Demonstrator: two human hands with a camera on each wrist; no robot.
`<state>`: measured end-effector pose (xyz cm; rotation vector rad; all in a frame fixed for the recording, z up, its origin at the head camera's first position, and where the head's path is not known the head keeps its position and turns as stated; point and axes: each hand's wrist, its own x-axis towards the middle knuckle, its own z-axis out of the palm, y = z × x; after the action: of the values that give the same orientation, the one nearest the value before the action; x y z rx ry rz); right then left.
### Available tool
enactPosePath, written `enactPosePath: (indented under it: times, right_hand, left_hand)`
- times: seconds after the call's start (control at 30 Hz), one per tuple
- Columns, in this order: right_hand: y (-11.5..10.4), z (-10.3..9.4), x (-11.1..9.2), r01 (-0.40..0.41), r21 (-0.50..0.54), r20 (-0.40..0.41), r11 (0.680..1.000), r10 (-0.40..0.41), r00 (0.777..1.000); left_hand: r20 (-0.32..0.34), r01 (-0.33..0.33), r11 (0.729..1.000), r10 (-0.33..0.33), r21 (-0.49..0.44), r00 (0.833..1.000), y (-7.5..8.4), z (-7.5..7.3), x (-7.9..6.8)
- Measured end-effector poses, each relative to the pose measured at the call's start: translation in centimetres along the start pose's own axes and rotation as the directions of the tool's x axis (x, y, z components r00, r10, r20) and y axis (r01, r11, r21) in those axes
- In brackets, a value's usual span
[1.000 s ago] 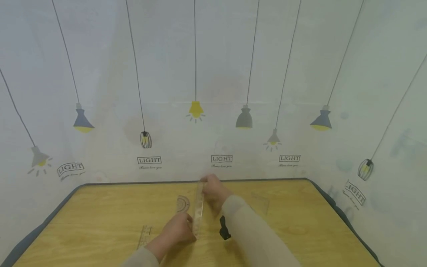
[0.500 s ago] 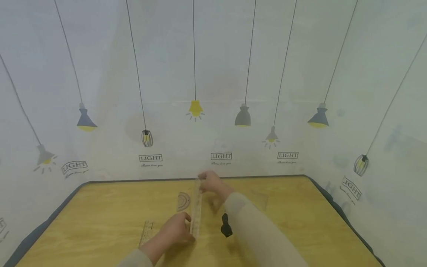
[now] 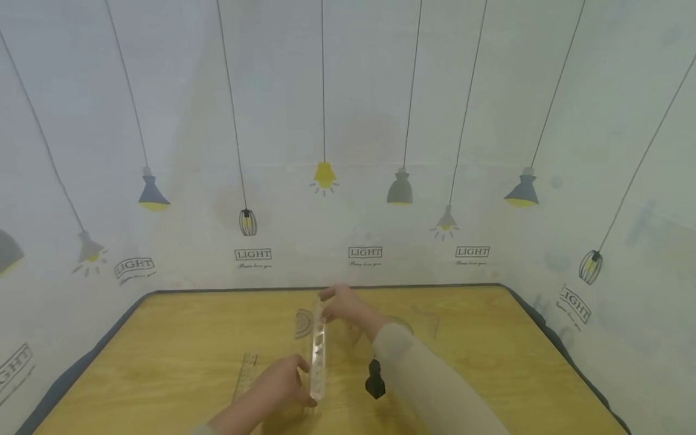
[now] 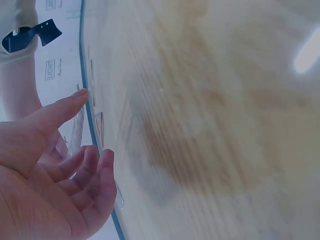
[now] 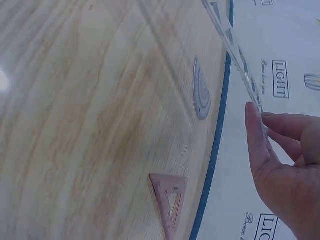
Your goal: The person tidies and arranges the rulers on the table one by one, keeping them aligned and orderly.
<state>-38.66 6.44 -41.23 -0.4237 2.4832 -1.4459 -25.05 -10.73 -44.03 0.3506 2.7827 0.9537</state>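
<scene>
A clear plastic ruler [image 3: 318, 368] with cut-out shapes runs lengthwise over the middle of the table. My right hand [image 3: 348, 305] pinches its far end between thumb and fingers, which the right wrist view shows closely on the ruler [image 5: 242, 62]. Beside the near end is my left hand [image 3: 277, 383], thumb and fingers apart. In the left wrist view, that hand [image 4: 55, 175] has a gap between thumb and loosely bent fingers, with no pinch on the ruler visible. A clear protractor [image 3: 303, 324] lies just left of the ruler.
A short clear ruler [image 3: 247, 368] lies left of my left hand. Right of the right forearm is a clear set square [image 3: 432, 320], faint against the wood. The right wrist view shows a pinkish set square [image 5: 167, 195]. A printed curtain [image 3: 364, 211] borders the table [image 3: 179, 344].
The long ruler's surface now catches more light and its near end has come slightly towards me. My left thumb and forefinger are a little wider apart. The head view has shifted slightly.
</scene>
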Motion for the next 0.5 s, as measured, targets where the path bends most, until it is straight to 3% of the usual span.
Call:
enactPosePath:
  times: [0.27, 0.5]
  right_hand:
    - [-0.1, 1.7, -0.4, -0.007, -0.06, -0.015, 0.998, 0.007, 1.0]
    - [-0.8, 3.3, -1.3, 0.023, 0.055, -0.011, 0.998, -0.022, 1.0]
  left_hand:
    - [0.064, 0.022, 1.0, -0.021, -0.015, 0.998, -1.0, -0.5, -2.1]
    - [0.046, 0.033, 0.999, -0.032, -0.013, 0.998, -1.8, -0.7, -4.1]
